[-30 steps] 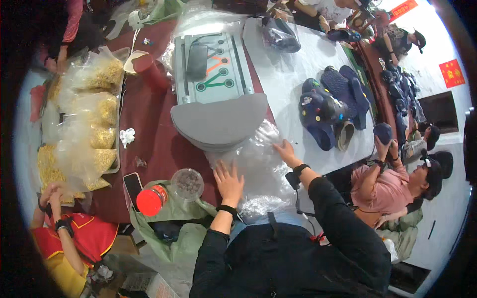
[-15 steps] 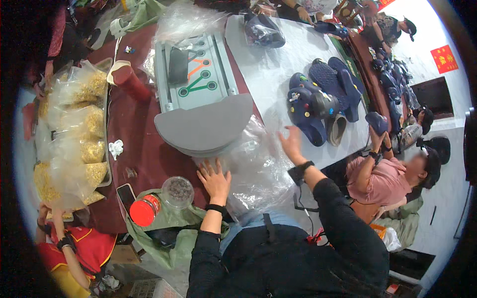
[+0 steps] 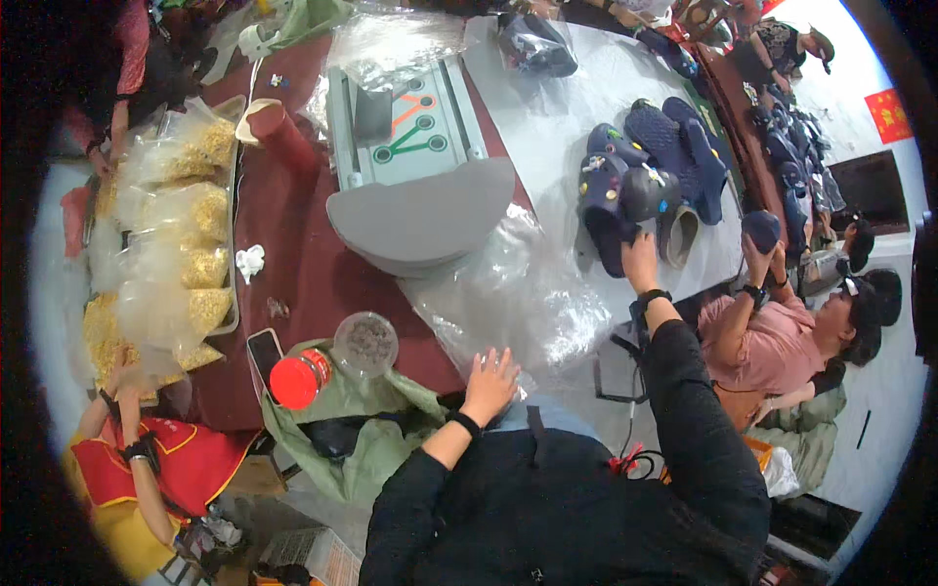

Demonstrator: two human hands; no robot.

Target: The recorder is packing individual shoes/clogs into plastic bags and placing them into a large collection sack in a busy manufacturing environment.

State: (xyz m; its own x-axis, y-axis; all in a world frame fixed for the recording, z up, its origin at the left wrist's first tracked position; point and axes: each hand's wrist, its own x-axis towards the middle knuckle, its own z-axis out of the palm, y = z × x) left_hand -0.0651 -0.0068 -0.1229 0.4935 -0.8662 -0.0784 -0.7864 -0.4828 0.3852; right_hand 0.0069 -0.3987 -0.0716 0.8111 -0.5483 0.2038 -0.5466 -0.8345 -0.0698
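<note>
My left hand (image 3: 490,381) lies flat with fingers spread on the near edge of a heap of clear plastic bags (image 3: 518,293). My right hand (image 3: 640,259) reaches out to the right and touches the near end of a dark blue clog shoe (image 3: 608,210); whether it grips the shoe is unclear. More dark blue clogs (image 3: 679,156) lie together on the white table (image 3: 557,127) just beyond it. A grey machine with a rounded front plate (image 3: 420,220) stands behind the bags.
A red-capped bottle (image 3: 298,376) and a clear lid (image 3: 365,342) rest on a green bag at my left. Bags of yellow pieces (image 3: 176,244) fill a tray on the dark red table. One person in pink (image 3: 782,332) holds a clog at right; another in red (image 3: 147,459) stands lower left.
My right hand has left the plastic bags and swung right to the clogs. My left hand has slid nearer to me along the bags. The view has shifted.
</note>
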